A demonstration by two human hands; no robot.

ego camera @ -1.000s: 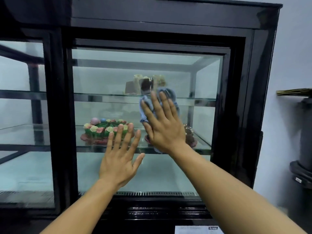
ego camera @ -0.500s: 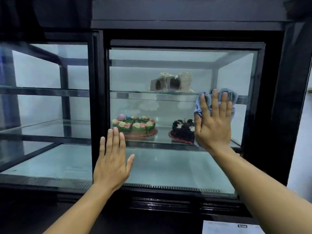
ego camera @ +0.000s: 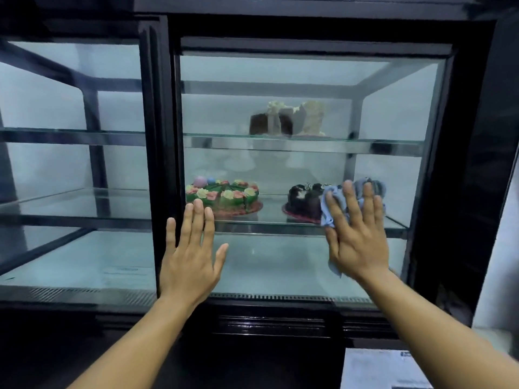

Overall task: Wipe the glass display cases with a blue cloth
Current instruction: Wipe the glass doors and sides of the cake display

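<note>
A black-framed glass display case (ego camera: 309, 80) fills the view, with a right glass panel and a left panel (ego camera: 73, 164). My right hand (ego camera: 356, 234) lies flat on the lower right of the right panel, pressing a crumpled blue cloth (ego camera: 365, 189) against the glass; the cloth shows above and left of my fingers. My left hand (ego camera: 191, 262) rests flat and spread on the glass at the black centre post (ego camera: 157, 136), holding nothing.
Inside, a green flower-decorated cake (ego camera: 224, 196) and a dark chocolate cake (ego camera: 304, 202) sit on the middle shelf, and cut cake pieces (ego camera: 289, 119) on the top shelf. A white paper label (ego camera: 384, 369) is at the lower right. A pale wall (ego camera: 502, 248) borders the case's right side.
My right hand slid the cloth from the panel's middle to its right side, then down to middle-shelf level. My left hand shifted toward the centre post. The view panned left.
</note>
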